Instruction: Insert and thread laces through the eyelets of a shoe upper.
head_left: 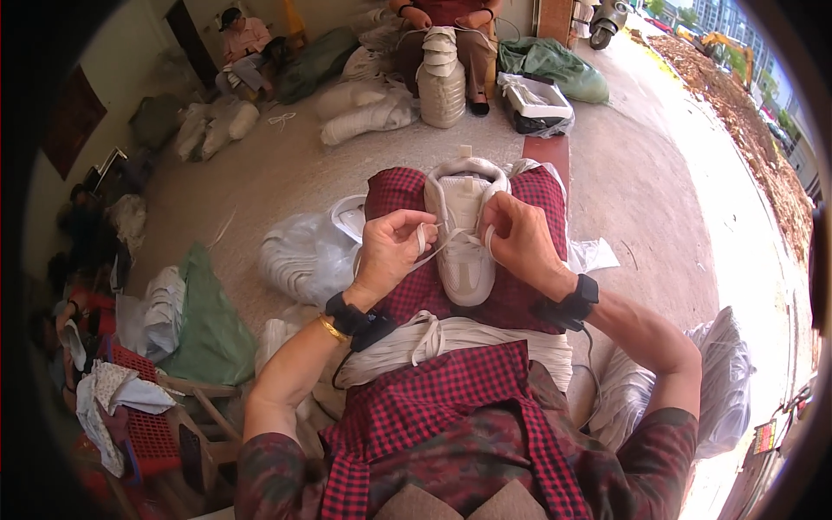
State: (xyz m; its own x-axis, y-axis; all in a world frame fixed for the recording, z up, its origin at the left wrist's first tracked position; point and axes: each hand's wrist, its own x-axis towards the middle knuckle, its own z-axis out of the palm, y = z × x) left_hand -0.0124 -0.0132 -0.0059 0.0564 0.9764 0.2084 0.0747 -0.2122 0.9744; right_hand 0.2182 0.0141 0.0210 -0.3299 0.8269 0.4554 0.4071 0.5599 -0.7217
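A cream-white sneaker rests on my lap between my knees, toe toward me and heel away. A white shoelace is threaded across its front eyelets. My left hand pinches one length of the lace at the shoe's left side, and a loop hangs round its fingers. At the opposite side my right hand is closed on the other length, its fingertips near the shoe's collar and partly hidden. A thick bundle of white laces lies across my lap, over a red-and-black checked apron.
Plastic bags of stacked white shoe parts stand at my left, with more bags at my right. A red plastic basket with cloths sits lower left. Ahead, a seated co-worker handles a stack of pale pieces, beside a white tray.
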